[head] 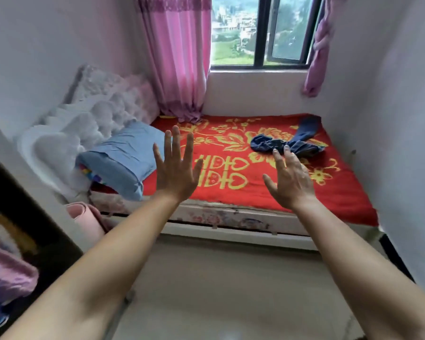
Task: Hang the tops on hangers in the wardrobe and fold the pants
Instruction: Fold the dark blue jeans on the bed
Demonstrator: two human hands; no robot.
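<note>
A crumpled dark blue garment (pixel 290 141) lies on the red and yellow bedspread (pixel 231 192), toward the far right of the bed. My left hand (pixel 176 169) is raised over the bed's near side, fingers spread, holding nothing. My right hand (pixel 288 181) is held out too, fingers apart and empty, its fingertips just short of the blue garment in the picture. Both hands are in the air, apart from the cloth. At the left edge a dark wardrobe frame (pixel 22 204) shows, with purple clothing (pixel 8 273) inside.
A blue pillow (pixel 123 158) leans against the white tufted headboard (pixel 96 114) on the left. Pink curtains (pixel 177 57) hang by the window (pixel 263 30) behind the bed. A rolled pink mat (pixel 86 219) stands at the bed's corner. Bare floor (pixel 219 290) lies below my arms.
</note>
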